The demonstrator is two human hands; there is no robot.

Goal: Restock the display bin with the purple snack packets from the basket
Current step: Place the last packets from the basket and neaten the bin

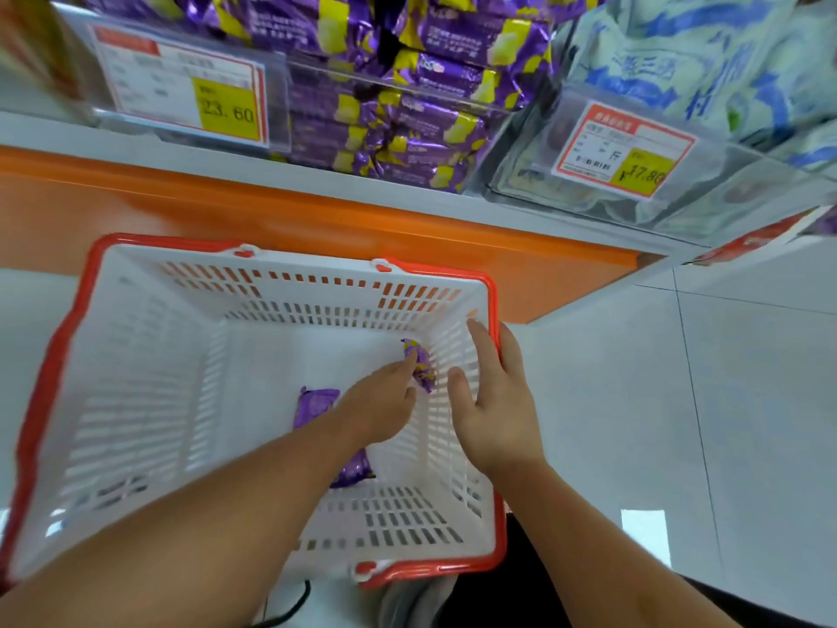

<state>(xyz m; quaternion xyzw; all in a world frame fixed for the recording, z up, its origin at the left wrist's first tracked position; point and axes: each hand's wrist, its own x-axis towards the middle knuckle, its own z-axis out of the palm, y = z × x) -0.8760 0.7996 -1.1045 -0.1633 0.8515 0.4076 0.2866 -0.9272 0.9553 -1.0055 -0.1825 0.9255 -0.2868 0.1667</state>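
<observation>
Head view: picking step, a judgement from how the hands lie.
Left hand (385, 401): fingertips pinch a purple packet (422, 365) near the basket (136, 355) corner.
Right hand (491, 392): fingers straight, resting on the basket's side wall.
Other packets (315, 403): under the left forearm.
Next: lift clear of the rim, up to the display bin (407, 102).
Room: open above the basket.

Glossy foil packets (420, 369) lie in a smooth, slotted white plastic basket (136, 383).

Left price tag (188, 90) reads 23.60; right tag (622, 149) perhaps 17.80.
</observation>
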